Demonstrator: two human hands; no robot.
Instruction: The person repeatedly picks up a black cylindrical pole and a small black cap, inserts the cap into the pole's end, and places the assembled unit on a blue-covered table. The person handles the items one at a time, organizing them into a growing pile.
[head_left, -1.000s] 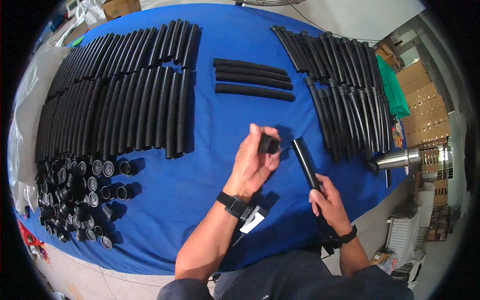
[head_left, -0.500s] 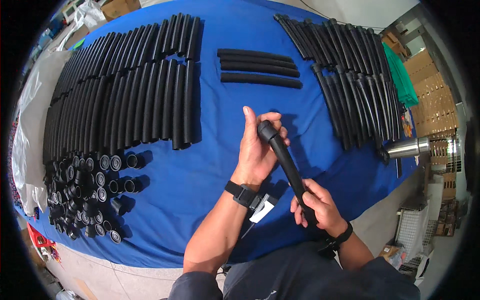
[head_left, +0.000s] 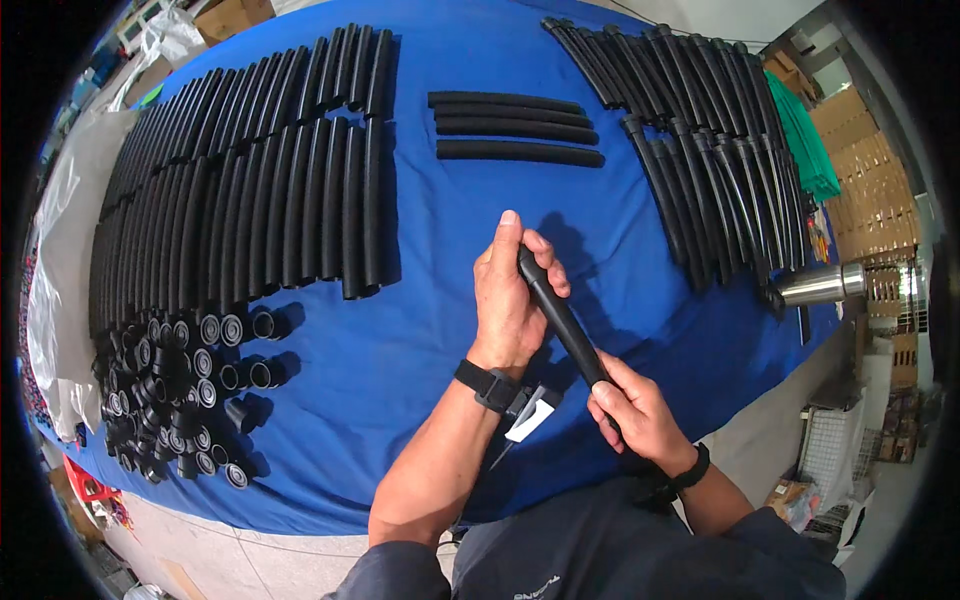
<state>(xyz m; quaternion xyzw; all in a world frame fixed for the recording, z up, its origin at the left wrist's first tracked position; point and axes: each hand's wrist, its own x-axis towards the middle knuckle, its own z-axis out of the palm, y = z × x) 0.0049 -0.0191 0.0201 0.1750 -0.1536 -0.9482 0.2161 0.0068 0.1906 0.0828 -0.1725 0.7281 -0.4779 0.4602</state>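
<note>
Both hands hold one black tube (head_left: 562, 318) mid-frame, left hand (head_left: 508, 300) gripping its top end, right hand (head_left: 632, 408) its bottom; a loose grip could drop it onto the blue counter (head_left: 430, 330).

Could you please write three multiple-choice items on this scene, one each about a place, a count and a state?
1. Where does the heap of short black caps lie on the blue cloth?
A. at its lower left
B. at its far right
C. in the middle, under the hands

2. How many black tubes lie in the small separate group at the top middle?
A. two
B. four
C. nine

3. How is the black tube held?
A. flat on the cloth, untouched
B. in one hand only
C. in both hands, above the cloth

Answers:
1. A, the caps are piled at the cloth's lower left, below the big row of tubes.
2. B, four tubes lie side by side there.
3. C, the left hand grips its upper end and the right hand its lower end.
</note>
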